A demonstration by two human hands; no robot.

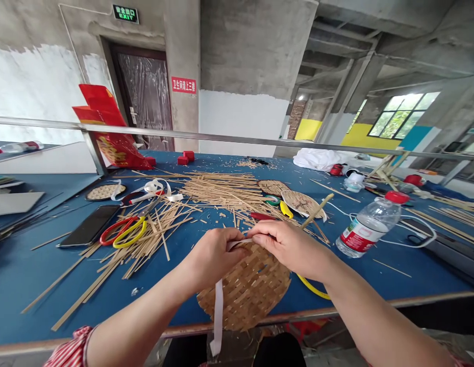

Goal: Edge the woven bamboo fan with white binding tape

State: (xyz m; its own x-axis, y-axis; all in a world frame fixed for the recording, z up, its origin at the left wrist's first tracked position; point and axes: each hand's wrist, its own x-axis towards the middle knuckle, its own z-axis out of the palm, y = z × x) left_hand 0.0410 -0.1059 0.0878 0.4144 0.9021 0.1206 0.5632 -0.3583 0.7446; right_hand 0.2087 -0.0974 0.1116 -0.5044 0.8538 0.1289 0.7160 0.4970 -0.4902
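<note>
A round woven bamboo fan [249, 290] tilts over the table's front edge, its far rim between my two hands. My left hand [220, 255] is closed in a pinch on a white fabric strip [219, 313], whose loose end hangs down in front of the fan. Close beside it, my right hand [284, 243] presses thumb and fingers together on the same rim, where the strip lies along the edge. A bamboo stick [317, 210] slants up beyond my right hand; I cannot tell whether it joins the fan. Fingers hide part of the rim.
Left of my hands lie red-and-yellow scissors [124, 232], a phone [89, 226] and many bamboo strips [221, 188]. Rolled white tape [158, 188] sits behind. A water bottle [370, 224] stands at right, near finished fan faces [301, 201]. A metal rail [221, 136] crosses behind.
</note>
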